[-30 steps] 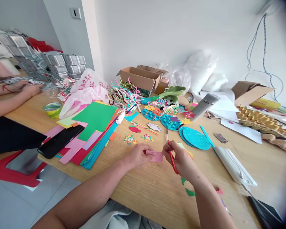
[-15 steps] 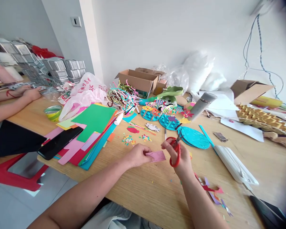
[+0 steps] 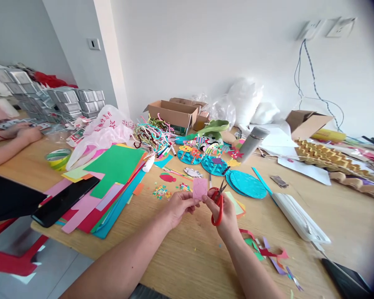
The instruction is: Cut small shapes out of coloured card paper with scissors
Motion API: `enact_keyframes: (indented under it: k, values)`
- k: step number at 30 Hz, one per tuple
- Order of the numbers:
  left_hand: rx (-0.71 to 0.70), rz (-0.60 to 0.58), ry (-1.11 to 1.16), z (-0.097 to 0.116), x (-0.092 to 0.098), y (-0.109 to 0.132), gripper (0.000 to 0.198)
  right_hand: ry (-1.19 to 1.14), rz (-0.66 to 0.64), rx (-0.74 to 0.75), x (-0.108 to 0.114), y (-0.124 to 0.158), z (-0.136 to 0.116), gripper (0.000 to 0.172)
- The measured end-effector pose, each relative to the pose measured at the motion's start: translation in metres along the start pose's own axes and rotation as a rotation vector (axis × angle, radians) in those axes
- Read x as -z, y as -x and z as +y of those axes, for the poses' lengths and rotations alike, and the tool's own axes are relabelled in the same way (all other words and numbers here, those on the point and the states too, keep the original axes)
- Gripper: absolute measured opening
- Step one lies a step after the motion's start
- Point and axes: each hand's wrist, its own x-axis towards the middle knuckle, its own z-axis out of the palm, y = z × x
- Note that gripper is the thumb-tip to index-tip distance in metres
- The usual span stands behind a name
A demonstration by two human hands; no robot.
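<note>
A small pink piece of paper point(image 3: 200, 188) stands upright above the table, with faint drawn lines on it. My left hand point(image 3: 183, 206) pinches its lower left edge. Red-handled scissors point(image 3: 217, 207) hang in my right hand point(image 3: 225, 214), blades pointing up and slightly apart, and the thumb of that hand touches the paper's lower right corner. Just beyond lie a red paper fish point(image 3: 168, 177), a white fish cutout point(image 3: 193, 172) and little heaps of coloured confetti point(image 3: 162, 191). Coloured paper scraps point(image 3: 271, 253) are strewn to the right of my right forearm.
Stacked coloured paper point(image 3: 118, 166) with a black phone point(image 3: 65, 201) lies at left. Blue discs point(image 3: 247, 184), a grey bottle point(image 3: 253, 143) and a white power strip point(image 3: 301, 218) are at right. Pipe cleaners point(image 3: 156, 135) and cardboard boxes point(image 3: 174, 113) stand behind. Another person's hands point(image 3: 25, 132) are far left.
The pink paper has turned from lying flat to upright. My right hand has come left with the scissors and its thumb now meets the paper. The view has shifted slightly right and up.
</note>
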Motion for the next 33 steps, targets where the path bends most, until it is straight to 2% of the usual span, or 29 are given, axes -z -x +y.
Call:
enact_keyframes:
  k: [4,8,11,15,19,25,28,33]
  values:
    - [-0.025,0.021,-0.102,0.002,0.003,0.002,0.025,0.039,-0.039,-0.003,0.001,0.0,0.003,0.029]
    - [-0.066,-0.027,-0.129,0.008,0.007,0.0,0.022,0.11,-0.1,0.007,0.001,0.0,0.005,0.029]
    - [-0.072,-0.02,-0.053,0.01,0.011,-0.003,0.022,0.133,-0.132,0.014,0.0,0.003,0.003,0.032]
    - [-0.09,0.069,0.162,0.012,0.017,-0.006,0.022,0.105,-0.238,-0.068,-0.002,0.008,0.003,0.047]
    - [-0.081,0.114,0.277,0.015,0.017,-0.006,0.024,0.133,-0.299,-0.124,-0.007,0.012,0.006,0.048]
    - [-0.067,0.097,0.298,0.013,0.012,-0.003,0.025,0.201,-0.378,-0.155,-0.011,0.015,0.008,0.048]
    - [-0.052,0.107,0.288,0.01,0.011,-0.003,0.024,0.224,-0.372,-0.142,-0.011,0.015,0.008,0.047]
    - [-0.062,0.12,0.263,0.011,0.008,-0.002,0.022,0.164,-0.37,-0.208,-0.013,0.016,0.005,0.048]
